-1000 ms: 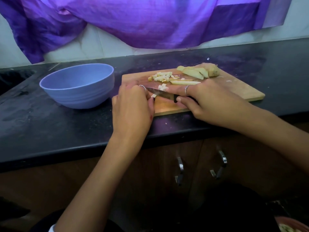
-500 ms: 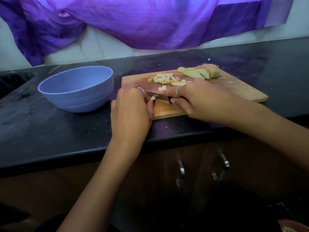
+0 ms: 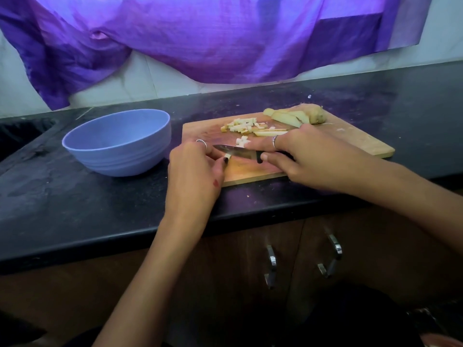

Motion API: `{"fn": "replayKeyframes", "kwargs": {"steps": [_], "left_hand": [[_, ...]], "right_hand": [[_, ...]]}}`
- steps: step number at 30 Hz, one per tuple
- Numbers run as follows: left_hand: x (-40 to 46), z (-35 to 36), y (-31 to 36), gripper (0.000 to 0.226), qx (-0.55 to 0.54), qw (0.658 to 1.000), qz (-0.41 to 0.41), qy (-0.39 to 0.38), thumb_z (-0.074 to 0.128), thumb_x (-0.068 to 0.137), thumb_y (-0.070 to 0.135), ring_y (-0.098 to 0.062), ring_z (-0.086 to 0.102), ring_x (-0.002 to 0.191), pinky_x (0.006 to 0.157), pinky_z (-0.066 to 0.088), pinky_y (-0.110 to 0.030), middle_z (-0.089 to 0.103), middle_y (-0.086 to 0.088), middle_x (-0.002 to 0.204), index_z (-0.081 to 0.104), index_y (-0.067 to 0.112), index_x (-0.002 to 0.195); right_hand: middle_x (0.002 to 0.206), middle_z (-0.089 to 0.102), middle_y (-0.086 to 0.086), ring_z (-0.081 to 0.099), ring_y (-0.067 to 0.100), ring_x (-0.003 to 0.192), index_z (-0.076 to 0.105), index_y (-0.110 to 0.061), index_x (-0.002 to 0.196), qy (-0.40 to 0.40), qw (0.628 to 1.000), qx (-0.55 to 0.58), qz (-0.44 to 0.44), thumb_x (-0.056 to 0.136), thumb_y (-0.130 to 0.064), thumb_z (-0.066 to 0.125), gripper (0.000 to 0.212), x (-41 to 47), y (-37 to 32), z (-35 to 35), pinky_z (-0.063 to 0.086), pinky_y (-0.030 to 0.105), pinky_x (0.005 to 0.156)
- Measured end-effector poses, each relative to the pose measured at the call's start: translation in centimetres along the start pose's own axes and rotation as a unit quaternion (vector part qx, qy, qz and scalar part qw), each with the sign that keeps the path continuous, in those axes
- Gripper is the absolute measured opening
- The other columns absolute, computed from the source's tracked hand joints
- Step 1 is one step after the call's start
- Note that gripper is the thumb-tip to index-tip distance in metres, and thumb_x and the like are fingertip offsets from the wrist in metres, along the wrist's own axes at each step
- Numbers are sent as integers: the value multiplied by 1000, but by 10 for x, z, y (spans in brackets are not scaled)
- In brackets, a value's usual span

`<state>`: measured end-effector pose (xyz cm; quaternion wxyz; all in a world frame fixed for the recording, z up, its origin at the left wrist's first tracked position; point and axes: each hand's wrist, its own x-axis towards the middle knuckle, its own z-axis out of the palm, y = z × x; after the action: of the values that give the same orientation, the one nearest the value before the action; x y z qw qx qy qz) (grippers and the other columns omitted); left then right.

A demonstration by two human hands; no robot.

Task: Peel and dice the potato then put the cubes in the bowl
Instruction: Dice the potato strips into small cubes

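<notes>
A wooden cutting board (image 3: 350, 144) lies on the black counter. My right hand (image 3: 308, 159) grips a black-handled knife (image 3: 238, 153), blade pointing left across the board's near left part. My left hand (image 3: 195, 171) pinches a small pale potato strip (image 3: 227, 156) right under the blade. A pile of potato cubes (image 3: 244, 125) sits at the board's far middle, with long strips (image 3: 270, 132) beside it. Larger potato slices and a chunk (image 3: 298, 116) lie at the far edge. The blue bowl (image 3: 117, 144) stands left of the board and looks empty.
A purple cloth (image 3: 200, 38) hangs on the wall behind the counter. A dark sink recess (image 3: 20, 134) lies at the far left. Cabinet doors with metal handles (image 3: 271, 264) sit below the counter edge. Small potato crumbs dot the counter (image 3: 75, 196) near the board.
The knife blade has stayed over the small strip at my left fingertips, shifting slightly. A couple more small cubes lie just behind the blade. The view has shifted a little.
</notes>
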<state>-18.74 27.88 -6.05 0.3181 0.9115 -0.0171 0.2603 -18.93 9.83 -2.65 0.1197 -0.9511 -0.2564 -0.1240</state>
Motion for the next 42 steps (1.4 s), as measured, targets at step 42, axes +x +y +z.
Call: {"fn": "replayKeyframes", "kwargs": {"steps": [42], "left_hand": [[5, 3, -7, 14, 22, 999, -32, 12, 71, 84, 23, -9, 51, 72, 60, 33, -17, 59, -3, 88, 62, 15, 77]], "right_hand": [[127, 54, -9, 57, 19, 108, 30, -54, 138, 8, 988, -139, -66, 101, -40, 33, 40, -4, -14, 7, 37, 29, 67]]}}
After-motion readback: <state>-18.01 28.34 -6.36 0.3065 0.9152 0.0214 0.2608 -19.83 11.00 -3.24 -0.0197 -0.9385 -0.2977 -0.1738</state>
